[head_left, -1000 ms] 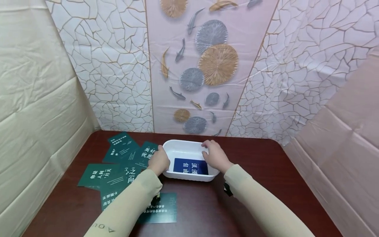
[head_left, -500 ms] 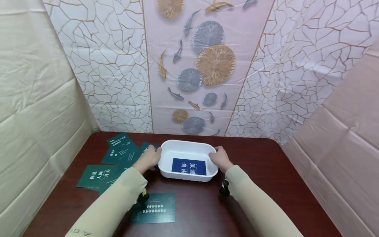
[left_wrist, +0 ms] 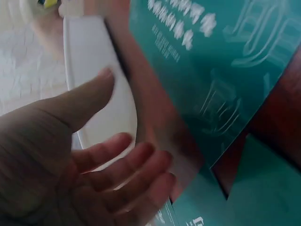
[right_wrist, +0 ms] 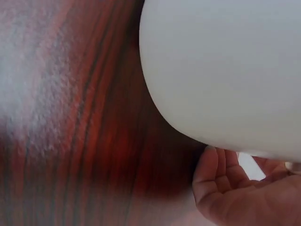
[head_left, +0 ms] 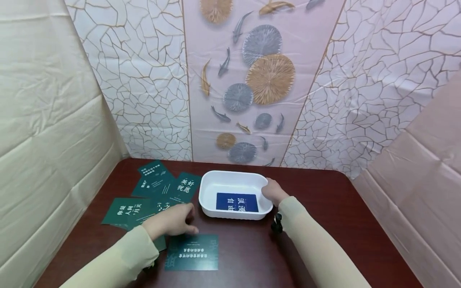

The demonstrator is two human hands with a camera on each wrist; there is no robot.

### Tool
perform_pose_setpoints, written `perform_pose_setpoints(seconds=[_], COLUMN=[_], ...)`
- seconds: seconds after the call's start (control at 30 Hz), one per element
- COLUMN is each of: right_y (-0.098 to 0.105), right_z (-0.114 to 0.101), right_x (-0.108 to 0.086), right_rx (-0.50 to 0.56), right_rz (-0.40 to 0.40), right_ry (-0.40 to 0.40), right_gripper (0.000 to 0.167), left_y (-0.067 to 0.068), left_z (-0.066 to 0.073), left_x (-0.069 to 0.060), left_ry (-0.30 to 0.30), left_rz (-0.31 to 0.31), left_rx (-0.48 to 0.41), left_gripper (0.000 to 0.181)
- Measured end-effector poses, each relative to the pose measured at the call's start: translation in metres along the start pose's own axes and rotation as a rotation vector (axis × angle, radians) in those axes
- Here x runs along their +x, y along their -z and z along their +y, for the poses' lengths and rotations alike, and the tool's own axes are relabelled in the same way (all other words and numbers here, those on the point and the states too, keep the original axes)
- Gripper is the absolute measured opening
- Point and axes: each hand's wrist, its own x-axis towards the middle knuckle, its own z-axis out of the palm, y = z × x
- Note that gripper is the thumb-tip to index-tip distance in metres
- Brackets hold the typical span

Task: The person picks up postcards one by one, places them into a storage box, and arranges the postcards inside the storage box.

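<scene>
A white tray (head_left: 235, 216) stands on the table with a dark blue card (head_left: 237, 202) lying in it. My right hand (head_left: 275, 192) grips the tray's right rim; in the right wrist view its fingers curl under the white wall (right_wrist: 225, 70). My left hand (head_left: 173, 220) hovers just above the near green card (head_left: 192, 253), thumb and fingers apart and holding nothing. The left wrist view shows the left hand (left_wrist: 94, 155) with spread, slightly bent fingers between the tray (left_wrist: 96, 61) and the green card (left_wrist: 211, 70).
Several overlapping green cards (head_left: 122, 211) lie on the left of the dark red table (head_left: 317, 208). One green card (head_left: 187, 187) lies beside the tray's left end. A patterned cloth (head_left: 237, 120) hangs behind the table, with pale cloth at both sides.
My left hand has let go of the tray's left end and moved toward the near green card. My right hand first took hold of the right rim and still grips it.
</scene>
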Motion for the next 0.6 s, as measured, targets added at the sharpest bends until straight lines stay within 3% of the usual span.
perform_pose_setpoints(seconds=[0.2, 0.33, 0.6], right_y=[0.004, 0.002, 0.000], right_z=[0.004, 0.004, 0.003], right_x=[0.005, 0.003, 0.004], right_rx=[0.010, 0.020, 0.007], right_rz=[-0.016, -0.009, 0.002], right_ry=[-0.010, -0.024, -0.016], right_gripper=[0.063, 0.062, 0.061], left_y=[-0.006, -0.007, -0.012], left_z=[0.010, 0.011, 0.013], left_x=[-0.011, -0.012, -0.012], left_ry=[0.067, 0.068, 0.021], left_rz=[-0.130, -0.184, -0.163], left_rx=[0.164, 0.236, 0.279], left_gripper=[0.087, 0.093, 0.095])
